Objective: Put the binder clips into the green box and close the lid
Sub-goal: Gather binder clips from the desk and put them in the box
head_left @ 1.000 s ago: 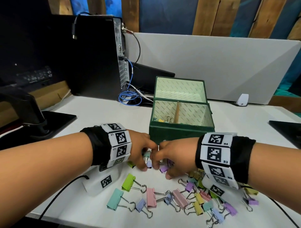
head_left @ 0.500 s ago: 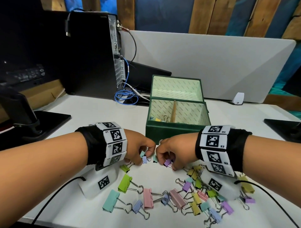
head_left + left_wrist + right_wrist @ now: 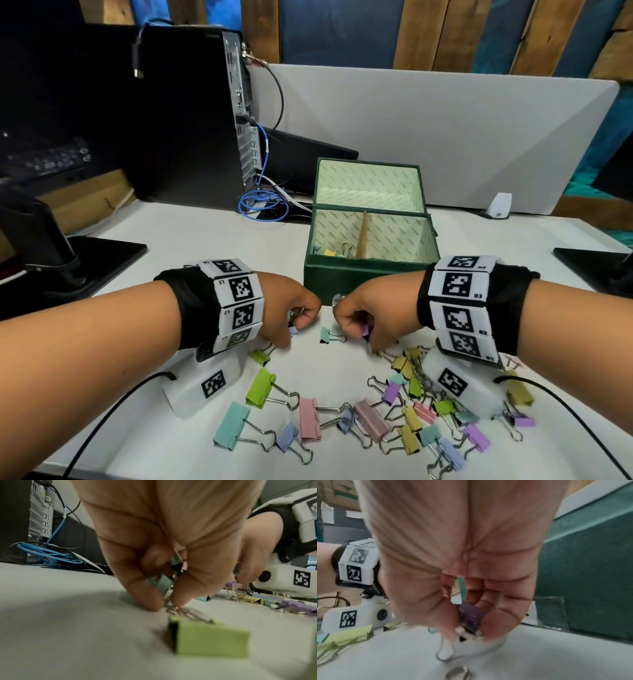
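The green box (image 3: pixel 342 277) stands open on the white desk, lid (image 3: pixel 368 181) tilted back, with a few clips (image 3: pixel 330 253) in its left compartment. In front of it my left hand (image 3: pixel 294 317) curls around small binder clips (image 3: pixel 175 563) and pinches the wire handles of a light green clip (image 3: pixel 211 639) lying on the desk. My right hand (image 3: pixel 359 320) pinches a purple binder clip (image 3: pixel 471 616) just above the desk. A teal clip (image 3: pixel 325 335) lies between the hands. Several pastel clips (image 3: pixel 376 418) are scattered nearer to me.
A black computer tower (image 3: pixel 191 113) with blue cable coils (image 3: pixel 263 205) stands at the back left. A monitor base (image 3: pixel 85 260) sits left, another black base (image 3: pixel 592 267) right. A grey divider panel (image 3: pixel 445 130) runs behind the box, a small white device (image 3: pixel 499 205) at its foot.
Both hands have drawn slightly apart and lifted a little, each keeping its clips. A teal clip now lies uncovered on the desk between them.
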Demonstrator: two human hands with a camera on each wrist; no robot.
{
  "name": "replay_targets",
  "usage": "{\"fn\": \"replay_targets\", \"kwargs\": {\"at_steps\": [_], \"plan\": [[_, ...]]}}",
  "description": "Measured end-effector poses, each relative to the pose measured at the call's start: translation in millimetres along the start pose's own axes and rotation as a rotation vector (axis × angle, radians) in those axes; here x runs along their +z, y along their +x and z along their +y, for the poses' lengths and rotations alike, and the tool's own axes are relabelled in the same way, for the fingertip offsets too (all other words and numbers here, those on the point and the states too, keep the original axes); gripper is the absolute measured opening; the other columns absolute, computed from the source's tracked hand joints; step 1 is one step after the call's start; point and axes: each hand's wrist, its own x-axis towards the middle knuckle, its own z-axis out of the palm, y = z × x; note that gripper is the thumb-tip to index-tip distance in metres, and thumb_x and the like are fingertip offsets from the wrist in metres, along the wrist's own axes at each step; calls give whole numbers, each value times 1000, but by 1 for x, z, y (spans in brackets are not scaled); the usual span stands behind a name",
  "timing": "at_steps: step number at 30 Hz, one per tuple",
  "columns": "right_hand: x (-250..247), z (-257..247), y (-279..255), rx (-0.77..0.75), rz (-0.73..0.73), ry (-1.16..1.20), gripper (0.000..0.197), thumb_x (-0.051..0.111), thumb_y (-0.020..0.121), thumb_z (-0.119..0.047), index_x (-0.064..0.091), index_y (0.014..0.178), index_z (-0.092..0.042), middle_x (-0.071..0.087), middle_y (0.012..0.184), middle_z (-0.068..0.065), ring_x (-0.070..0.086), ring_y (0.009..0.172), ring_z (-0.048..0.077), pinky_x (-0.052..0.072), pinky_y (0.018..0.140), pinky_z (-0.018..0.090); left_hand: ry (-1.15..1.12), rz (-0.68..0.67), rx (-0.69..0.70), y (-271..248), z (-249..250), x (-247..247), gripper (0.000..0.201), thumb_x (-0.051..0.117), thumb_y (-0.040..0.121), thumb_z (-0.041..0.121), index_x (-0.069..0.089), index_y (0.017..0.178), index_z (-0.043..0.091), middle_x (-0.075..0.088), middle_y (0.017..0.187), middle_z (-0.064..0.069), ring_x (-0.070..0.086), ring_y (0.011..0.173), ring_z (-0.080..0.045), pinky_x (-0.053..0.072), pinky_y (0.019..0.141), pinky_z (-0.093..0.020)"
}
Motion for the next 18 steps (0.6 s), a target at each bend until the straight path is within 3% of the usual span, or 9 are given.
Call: {"fn": "replay_targets", "kwargs": {"at_steps": [4,6,9,12,14,16,18], "plan": [[-13,7,-15,8,94,108,20,62,78,-4,51,75,-20,51,70,-9,48,57,3,41,53,15,26,20,17,-2,2,0,29,66,67,12,42,61,26,49,69,7,47,65,-13,37,59,-23],[-28,14,-26,11,181,170,18,61,80,-4,52,78,-20,55,75,-7,55,65,2,44,57,11,33,18,16,-2,3,-1,29,66,68,11,41,62,25,47,67,8,43,62,-10,36,58,-22],[-54,29,-37,-21,544,272,19,64,78,-5,53,76,-21,63,83,0,61,78,9,46,71,15,21,47,13,-3,4,-4,31,67,68,12,41,62,27,48,69,9,44,65,-12,39,63,-25],[-65,44,-41,9,915,245,25,64,80,-7,51,74,-27,58,79,-10,58,75,5,40,62,1,-35,88,34,-5,8,-13,31,66,68,11,41,63,28,47,69,10,43,63,-11,38,61,-24],[-62,54,-38,82,911,171,26,64,81,-9,51,74,-30,55,82,-11,60,85,12,42,65,10,-72,128,59,-8,13,-21,31,66,67,9,42,65,28,45,67,11,39,57,-7,35,55,-19],[-53,60,-36,184,750,120,21,63,83,-13,54,79,-31,55,89,-7,59,96,17,43,71,21,-117,169,94,-9,19,-31,31,66,67,7,43,67,27,44,65,11,39,53,-2,34,51,-13],[-45,63,-38,226,684,155,18,62,85,-16,56,82,-32,57,98,-5,58,103,16,47,83,28,-175,203,122,-8,26,-42,31,66,67,5,44,68,26,45,64,11,40,52,-1,35,52,-10]]}}
